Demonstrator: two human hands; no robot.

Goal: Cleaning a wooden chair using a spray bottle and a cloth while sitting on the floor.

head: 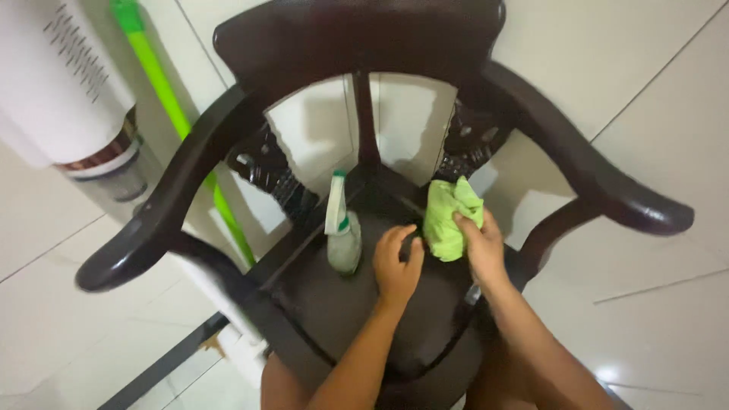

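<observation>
Green cloth (448, 216): crumpled, lying bunched toward the rear right of the seat (334, 311) of a dark wooden armchair (357, 30). The right hand (480, 247) is gripping it from the near side, fingers closing over its lower edge. The left hand (396, 266) is resting palm-down on the seat just beside the cloth, fingers spreading loosely and grasping nothing; whether its fingertips are touching the cloth cannot be told.

Spray bottle (342, 231): pale, with a green-and-white trigger head, standing upright on the seat just left of the left hand, apart from it.

Armchair: curved arms sweeping out to both sides, carved back posts, a narrow centre splat.

Bright green pole (171, 106): leaning behind the chair's left arm.

White cylindrical appliance (61, 83): standing at the upper left, partly out of view.

Pale tiled floor (668, 137): lying all around the chair.
</observation>
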